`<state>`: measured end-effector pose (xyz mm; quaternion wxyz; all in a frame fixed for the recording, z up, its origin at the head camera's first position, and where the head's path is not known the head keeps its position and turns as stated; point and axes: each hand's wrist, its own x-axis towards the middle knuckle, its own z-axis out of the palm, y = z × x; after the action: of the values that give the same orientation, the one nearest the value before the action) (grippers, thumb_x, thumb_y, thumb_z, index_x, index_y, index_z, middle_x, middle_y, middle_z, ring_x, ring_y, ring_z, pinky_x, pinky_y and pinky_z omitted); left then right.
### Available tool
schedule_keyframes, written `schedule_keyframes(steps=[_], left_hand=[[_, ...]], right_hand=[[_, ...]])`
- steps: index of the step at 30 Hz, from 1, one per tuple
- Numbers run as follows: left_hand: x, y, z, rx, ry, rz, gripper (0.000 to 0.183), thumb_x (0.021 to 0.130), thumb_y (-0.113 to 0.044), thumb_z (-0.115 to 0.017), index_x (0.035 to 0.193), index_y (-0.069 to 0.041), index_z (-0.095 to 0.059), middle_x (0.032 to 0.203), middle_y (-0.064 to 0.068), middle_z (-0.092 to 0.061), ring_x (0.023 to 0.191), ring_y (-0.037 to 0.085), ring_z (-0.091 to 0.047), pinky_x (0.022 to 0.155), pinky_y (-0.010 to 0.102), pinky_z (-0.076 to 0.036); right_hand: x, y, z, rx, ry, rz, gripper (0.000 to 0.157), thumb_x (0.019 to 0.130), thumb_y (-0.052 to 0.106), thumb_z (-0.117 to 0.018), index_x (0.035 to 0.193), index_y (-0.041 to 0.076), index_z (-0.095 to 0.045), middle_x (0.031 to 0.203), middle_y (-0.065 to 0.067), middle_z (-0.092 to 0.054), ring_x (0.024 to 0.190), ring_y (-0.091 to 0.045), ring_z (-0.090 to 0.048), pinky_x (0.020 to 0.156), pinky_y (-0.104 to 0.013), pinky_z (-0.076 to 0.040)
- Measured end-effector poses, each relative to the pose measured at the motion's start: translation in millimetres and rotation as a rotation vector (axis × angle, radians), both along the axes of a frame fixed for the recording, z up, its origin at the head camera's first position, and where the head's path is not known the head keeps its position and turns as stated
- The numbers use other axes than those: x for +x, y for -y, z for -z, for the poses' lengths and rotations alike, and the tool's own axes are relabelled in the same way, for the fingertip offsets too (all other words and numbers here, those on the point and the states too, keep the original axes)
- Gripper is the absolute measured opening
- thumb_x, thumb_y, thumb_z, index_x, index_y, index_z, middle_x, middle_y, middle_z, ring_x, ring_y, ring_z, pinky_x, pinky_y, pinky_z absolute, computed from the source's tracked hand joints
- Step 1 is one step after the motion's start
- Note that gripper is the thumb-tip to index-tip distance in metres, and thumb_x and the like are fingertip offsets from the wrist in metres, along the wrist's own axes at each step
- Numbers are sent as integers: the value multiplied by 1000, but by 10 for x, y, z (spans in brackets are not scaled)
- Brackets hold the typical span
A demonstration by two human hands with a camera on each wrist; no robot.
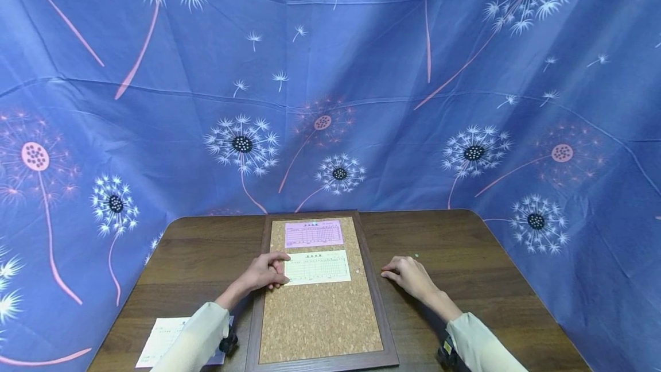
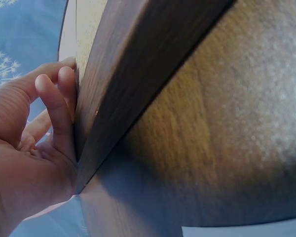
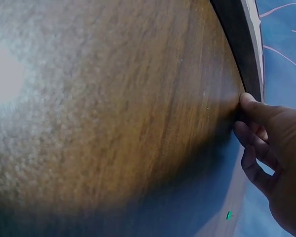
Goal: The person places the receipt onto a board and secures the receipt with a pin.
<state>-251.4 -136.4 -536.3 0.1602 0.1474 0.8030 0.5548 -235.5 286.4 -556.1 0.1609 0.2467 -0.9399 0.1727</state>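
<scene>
The spread left grip (image 1: 265,271) touches the left edge of the oblong, pale green paper slip (image 1: 319,268) on the speckled brown cork board (image 1: 321,321), roomy below. Whether the right grip (image 1: 409,276) pinches, I can't tell.

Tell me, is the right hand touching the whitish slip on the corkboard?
Apart. The head view shows it: bare cork and the brown frame lie between the right hand and the whitish slip.
</scene>
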Motion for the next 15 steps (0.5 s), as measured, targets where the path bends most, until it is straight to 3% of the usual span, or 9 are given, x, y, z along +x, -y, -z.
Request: schedule_keyframes(steps=[7, 12, 15], left_hand=[[1, -3, 3, -8, -4, -10, 59, 79, 3, -80, 133, 9, -57, 77, 5, -61, 54, 9, -59, 46, 20, -48], [5, -2, 6, -3, 1, -8, 59, 79, 3, -80, 133, 9, -57, 77, 4, -60, 54, 8, -59, 47, 20, -49], [1, -1, 10, -2, 1, -9, 58, 79, 3, -79, 133, 9, -57, 77, 4, -60, 54, 8, -59, 47, 20, -48]], right_hand=[[-18, -1, 13, -34, 4, -2, 7, 85, 22, -82, 86, 15, -83, 80, 7, -77, 74, -8, -72, 65, -30, -57], [-25, -6, -6, -232, 172, -6, 8, 89, 16, -78, 90, 9, -82, 80, -1, -78, 57, 0, -65, 62, -22, -56], [-22, -9, -17, -288, 224, 5, 10, 91, 16, -76, 93, 8, -81, 78, 0, -78, 50, 1, -63, 75, -28, -58]])
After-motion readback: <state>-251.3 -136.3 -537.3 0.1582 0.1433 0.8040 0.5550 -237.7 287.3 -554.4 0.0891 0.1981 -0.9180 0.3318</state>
